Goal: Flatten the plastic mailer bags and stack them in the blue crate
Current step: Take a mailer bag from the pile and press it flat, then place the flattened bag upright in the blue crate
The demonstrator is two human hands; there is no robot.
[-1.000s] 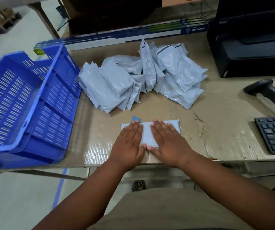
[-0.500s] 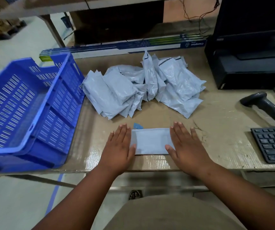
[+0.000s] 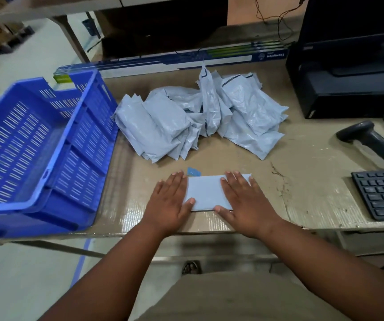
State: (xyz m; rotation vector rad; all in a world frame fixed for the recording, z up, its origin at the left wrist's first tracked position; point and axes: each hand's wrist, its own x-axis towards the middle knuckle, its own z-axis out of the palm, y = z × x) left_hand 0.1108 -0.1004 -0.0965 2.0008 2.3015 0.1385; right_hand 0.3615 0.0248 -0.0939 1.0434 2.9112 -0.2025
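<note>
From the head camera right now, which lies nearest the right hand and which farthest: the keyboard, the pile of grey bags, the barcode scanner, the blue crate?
From the right hand, which presses the flat mailer:
1. Pile of grey bags, just beyond the fingertips.
2. Keyboard, at the right edge.
3. Barcode scanner, right and farther back.
4. Blue crate, far left past the left hand.

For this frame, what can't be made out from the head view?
- Blue crate: its left side is cut off by the frame edge, so part of its floor is unseen.
- Mailer bag: both ends are covered by the left hand and right hand.
- Pile of bags: they overlap, so no exact count.
- Keyboard: cut off at the right edge.
</note>
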